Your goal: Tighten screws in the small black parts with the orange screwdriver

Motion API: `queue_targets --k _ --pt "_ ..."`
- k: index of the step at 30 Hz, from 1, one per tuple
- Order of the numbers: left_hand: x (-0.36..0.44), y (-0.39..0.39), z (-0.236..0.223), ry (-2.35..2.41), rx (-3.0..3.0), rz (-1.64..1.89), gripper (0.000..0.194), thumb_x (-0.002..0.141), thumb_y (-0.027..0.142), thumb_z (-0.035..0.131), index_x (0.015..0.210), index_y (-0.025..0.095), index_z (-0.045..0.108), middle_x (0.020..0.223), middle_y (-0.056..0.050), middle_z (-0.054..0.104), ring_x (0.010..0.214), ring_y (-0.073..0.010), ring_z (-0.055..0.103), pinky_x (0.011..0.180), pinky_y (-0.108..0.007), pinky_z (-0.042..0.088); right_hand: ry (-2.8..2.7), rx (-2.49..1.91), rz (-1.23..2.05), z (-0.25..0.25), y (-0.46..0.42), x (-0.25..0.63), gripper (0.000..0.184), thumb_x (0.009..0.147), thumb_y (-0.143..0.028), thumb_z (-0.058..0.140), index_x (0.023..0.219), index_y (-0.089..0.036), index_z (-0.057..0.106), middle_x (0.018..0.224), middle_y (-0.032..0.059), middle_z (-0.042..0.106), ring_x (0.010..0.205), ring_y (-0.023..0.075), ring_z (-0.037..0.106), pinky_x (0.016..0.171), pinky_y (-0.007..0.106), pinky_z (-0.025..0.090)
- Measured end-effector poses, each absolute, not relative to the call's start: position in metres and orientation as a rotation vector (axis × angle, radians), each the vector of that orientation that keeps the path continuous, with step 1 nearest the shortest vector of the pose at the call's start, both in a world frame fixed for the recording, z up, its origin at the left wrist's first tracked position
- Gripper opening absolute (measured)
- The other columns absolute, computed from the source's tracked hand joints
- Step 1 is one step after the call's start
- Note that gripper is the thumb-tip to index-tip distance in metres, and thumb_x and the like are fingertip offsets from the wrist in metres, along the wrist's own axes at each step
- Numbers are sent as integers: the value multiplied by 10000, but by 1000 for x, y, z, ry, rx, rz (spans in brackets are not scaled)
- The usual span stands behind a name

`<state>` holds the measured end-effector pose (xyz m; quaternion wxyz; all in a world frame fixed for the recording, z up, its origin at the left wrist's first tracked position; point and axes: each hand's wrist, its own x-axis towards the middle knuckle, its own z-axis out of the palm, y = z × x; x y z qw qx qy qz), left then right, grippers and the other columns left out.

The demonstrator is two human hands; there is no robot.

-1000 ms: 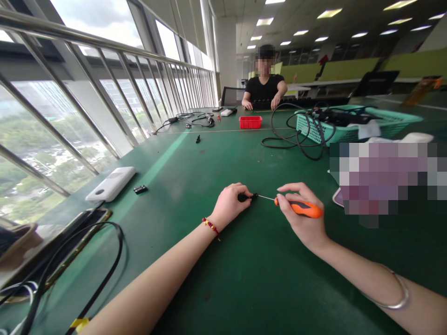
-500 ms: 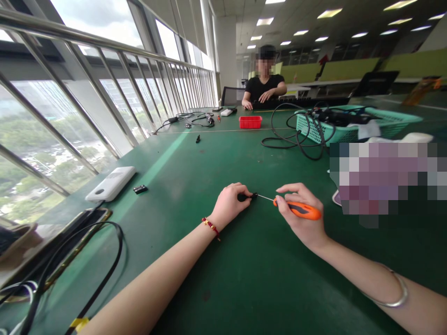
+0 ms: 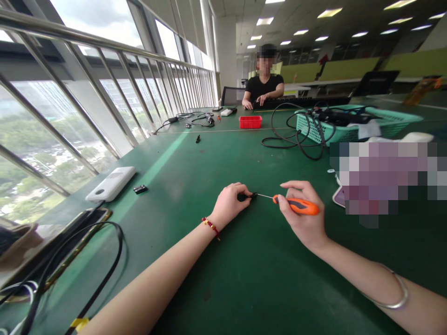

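Note:
My left hand point(image 3: 232, 201) pinches a small black part point(image 3: 253, 195) low over the green table point(image 3: 223, 260); most of the part is hidden by the fingers and its kind cannot be made out. An orange and dark grey screwdriver point(image 3: 301, 206) lies in my right hand point(image 3: 304, 223), held by the handle between thumb and fingers, with some fingers raised. Its thin metal shaft points left, and the tip meets the black part.
Another small black piece point(image 3: 140, 189) and a white power bank point(image 3: 111, 184) lie at left, near a phone point(image 3: 80, 242) and black cables. Farther off are a red bin point(image 3: 250, 122), a teal basket point(image 3: 387, 125) with cables, and a person point(image 3: 264, 86) seated opposite.
The screwdriver's handle has tilted slightly and my right hand has shifted a little, its fingers a bit higher. My left hand stays in place with the black part.

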<state>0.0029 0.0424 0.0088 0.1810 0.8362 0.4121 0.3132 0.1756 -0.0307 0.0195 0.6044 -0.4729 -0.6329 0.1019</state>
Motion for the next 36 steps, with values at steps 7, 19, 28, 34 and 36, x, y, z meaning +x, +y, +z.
queue_targets --k 7,19,28,34,36 --pt "5 41 12 1234 2330 884 76 708 143 591 740 186 644 833 -10 668 810 -166 597 773 -281 467 -1503 -1076 326 14 -28 178 186 766 -233 577 936 -212 506 568 -71 438 474 88 442 483 226 376" --pt "1 46 9 1270 2100 930 93 708 168 614 787 168 663 851 -34 690 818 -171 623 766 -278 488 -1549 -1155 327 12 -21 184 75 814 -273 537 812 -199 540 534 -58 474 452 78 423 473 219 327" --pt "1 49 7 1244 2068 978 94 707 185 621 786 163 667 848 -39 695 803 -166 631 771 -287 504 -1593 -1204 403 11 -20 184 105 811 -310 528 848 -213 546 594 -38 512 505 96 461 506 224 364" --pt "2 46 10 1312 2106 970 94 695 175 614 772 164 668 844 -37 688 809 -171 620 780 -300 491 -1635 -1218 411 9 -18 186 121 805 -303 533 870 -210 574 720 -7 607 614 118 554 583 226 424" --pt "3 45 11 1348 2144 959 95 688 176 614 765 167 669 839 -35 684 812 -179 612 776 -313 482 -1646 -1219 411 9 -17 186 117 804 -299 534 865 -209 580 735 -4 617 624 119 561 591 226 430"
